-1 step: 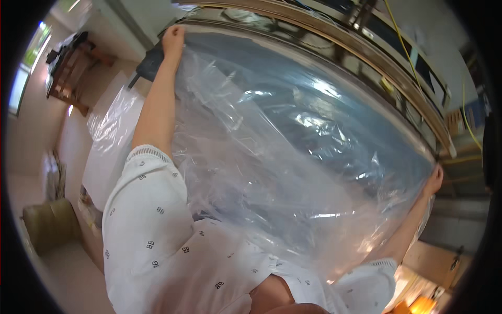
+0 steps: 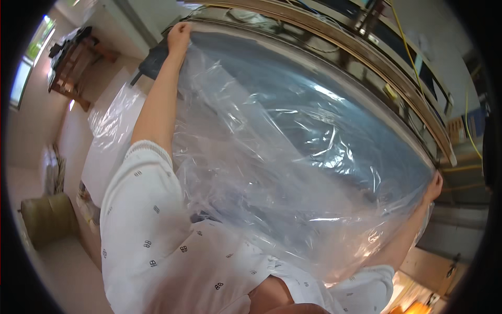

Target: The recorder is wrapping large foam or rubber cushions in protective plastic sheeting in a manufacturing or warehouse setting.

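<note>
A wide sheet of clear plastic film (image 2: 314, 136) is stretched between my two hands, wrinkled and glossy, over a dark blue-grey surface. My left hand (image 2: 179, 35) is closed on the film's far left corner, at the surface's far edge. At the far right, my right hand (image 2: 433, 187) pinches the other end of the film. Loose folds of it hang toward my body and lie along my right forearm. The fingertips of both hands are partly hidden.
A long wooden rail (image 2: 334, 34) runs behind the far edge, with a yellow cord (image 2: 405, 44) above it. More clear plastic (image 2: 112, 123) lies on a pale surface at left. An olive padded seat (image 2: 48, 222) stands lower left, a wooden table (image 2: 73, 65) farther back.
Both hands keep their hold with hardly any shift; the left is slightly higher and to the right, the right slightly lower. The film's wrinkles and highlights have changed a little.
</note>
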Tool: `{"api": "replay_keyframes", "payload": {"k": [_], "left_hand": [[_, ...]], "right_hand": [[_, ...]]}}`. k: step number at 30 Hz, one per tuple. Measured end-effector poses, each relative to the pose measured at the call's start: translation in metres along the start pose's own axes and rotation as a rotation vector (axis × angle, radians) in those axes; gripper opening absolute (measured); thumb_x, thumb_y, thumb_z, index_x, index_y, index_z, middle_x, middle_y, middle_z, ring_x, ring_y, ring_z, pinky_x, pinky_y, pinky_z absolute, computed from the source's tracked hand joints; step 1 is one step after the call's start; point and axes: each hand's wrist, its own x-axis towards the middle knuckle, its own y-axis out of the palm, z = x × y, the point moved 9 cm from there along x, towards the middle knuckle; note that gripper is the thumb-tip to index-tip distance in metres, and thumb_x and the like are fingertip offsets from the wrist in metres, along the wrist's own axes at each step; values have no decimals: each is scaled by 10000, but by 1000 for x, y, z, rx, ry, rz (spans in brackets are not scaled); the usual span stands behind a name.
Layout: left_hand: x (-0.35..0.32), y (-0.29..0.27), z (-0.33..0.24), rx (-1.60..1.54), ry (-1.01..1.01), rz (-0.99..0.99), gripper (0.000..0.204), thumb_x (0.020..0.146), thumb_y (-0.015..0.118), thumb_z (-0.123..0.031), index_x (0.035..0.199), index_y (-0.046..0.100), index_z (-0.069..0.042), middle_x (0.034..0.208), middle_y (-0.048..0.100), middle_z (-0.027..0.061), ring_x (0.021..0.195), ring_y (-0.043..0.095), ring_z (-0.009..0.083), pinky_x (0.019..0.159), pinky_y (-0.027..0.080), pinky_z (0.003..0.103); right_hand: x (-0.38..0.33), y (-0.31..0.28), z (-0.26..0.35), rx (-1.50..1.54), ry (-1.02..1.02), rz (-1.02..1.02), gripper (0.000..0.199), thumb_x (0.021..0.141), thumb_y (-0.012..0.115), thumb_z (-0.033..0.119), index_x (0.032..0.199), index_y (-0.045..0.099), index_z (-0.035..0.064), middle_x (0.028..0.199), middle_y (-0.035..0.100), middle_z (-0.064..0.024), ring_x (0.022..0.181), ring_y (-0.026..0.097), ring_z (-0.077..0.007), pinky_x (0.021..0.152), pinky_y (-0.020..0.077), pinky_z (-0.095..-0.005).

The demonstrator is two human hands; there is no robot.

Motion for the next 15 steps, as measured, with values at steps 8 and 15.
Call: {"api": "replay_keyframes", "payload": {"k": [8, 15], "left_hand": [[26, 34, 1, 14, 16, 47, 217, 751, 623, -242, 816, 672, -41, 678, 614, 25, 630, 543, 109, 619, 429, 262], [37, 33, 6, 90, -36, 110, 276, 729, 643, -288, 906, 680, -80, 791, 652, 35, 758, 595, 144, 712, 441, 277]], "right_hand": [[14, 25, 22, -151, -18, 42, 346, 836, 605, 310, 943, 603, -19, 881, 620, -64, 801, 543, -146, 763, 423, -263], [11, 41, 66, -147, 41, 31, 346, 825, 610, 325, 908, 605, -10, 854, 598, -86, 795, 530, -178, 760, 413, -289]]}}
